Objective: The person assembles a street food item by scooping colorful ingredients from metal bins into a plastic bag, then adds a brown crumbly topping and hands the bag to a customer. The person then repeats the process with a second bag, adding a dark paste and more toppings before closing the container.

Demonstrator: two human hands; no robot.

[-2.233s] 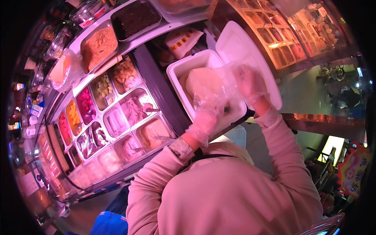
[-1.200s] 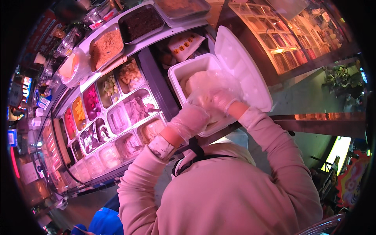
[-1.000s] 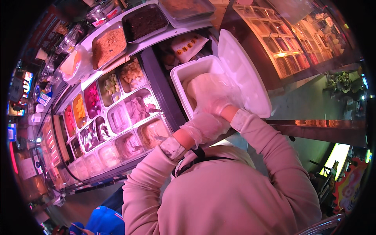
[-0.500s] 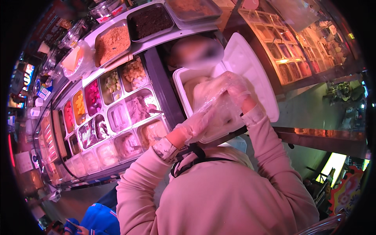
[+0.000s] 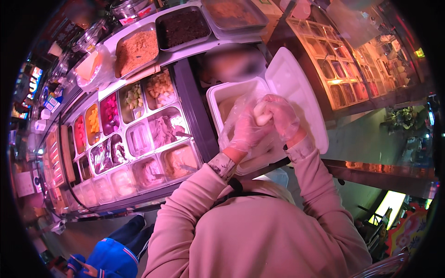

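You have the pale lump (image 5: 263, 115) held between your gloved left hand (image 5: 249, 131) and right hand (image 5: 283, 119), both curled in around it above the open white box (image 5: 238, 87); it looks light, soft and perhaps slippery, so cradle its rounded sides gently.

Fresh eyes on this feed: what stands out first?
Probably the pale lump between the gloved left hand and right hand, above the open white box. Next, the magenta pieces and yellow pieces, well to the left. Then the person in blue, lower left.
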